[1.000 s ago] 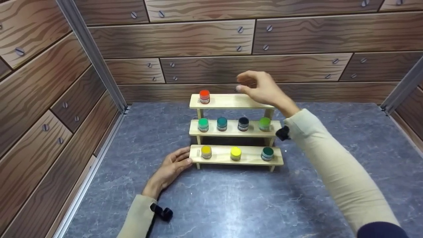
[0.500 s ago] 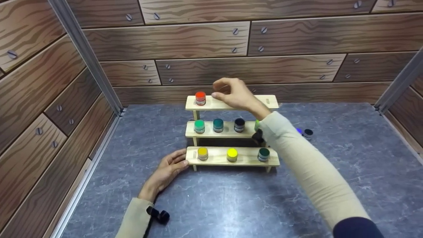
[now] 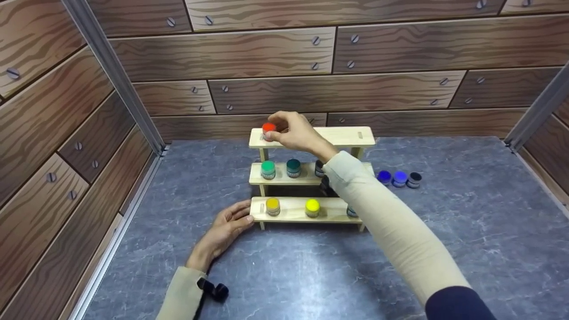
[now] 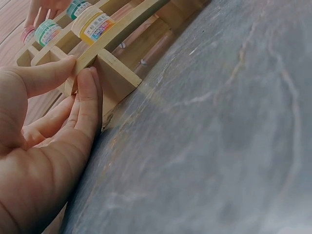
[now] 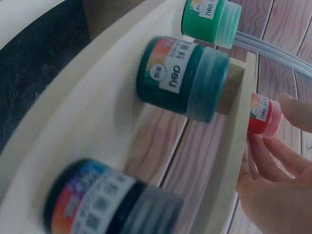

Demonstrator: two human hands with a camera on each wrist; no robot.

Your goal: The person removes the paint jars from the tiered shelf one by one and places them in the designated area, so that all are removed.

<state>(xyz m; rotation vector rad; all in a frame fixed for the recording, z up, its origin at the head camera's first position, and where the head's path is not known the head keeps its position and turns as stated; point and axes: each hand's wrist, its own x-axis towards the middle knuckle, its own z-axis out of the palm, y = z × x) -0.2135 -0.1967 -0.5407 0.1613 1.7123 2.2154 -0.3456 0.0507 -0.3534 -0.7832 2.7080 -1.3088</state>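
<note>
A three-tier wooden display shelf [image 3: 329,137] holds small paint jars. On its top tier, at the left end, my right hand [image 3: 297,131] has thumb and fingers around the red paint jar [image 3: 268,127], which still stands on the board. In the right wrist view the red jar [image 5: 262,115] sits between thumb and fingers. My left hand [image 3: 226,229] pinches the left end of the bottom tier; the left wrist view shows that hand's thumb [image 4: 51,75] on top of the board and its fingers beneath. The right forearm hides part of the lower tiers.
The middle tier carries a light green jar [image 3: 268,170], a teal jar [image 3: 293,168] and a black jar [image 3: 318,169]. Ochre [image 3: 273,206] and yellow [image 3: 312,207] jars stand on the bottom tier. Two blue jars [image 3: 399,178] and a dark jar [image 3: 414,180] stand on the table at right.
My right hand has moved left along the top tier to the red paint jar and closed around it. The jars at right have come into view. My left hand stays on the shelf.
</note>
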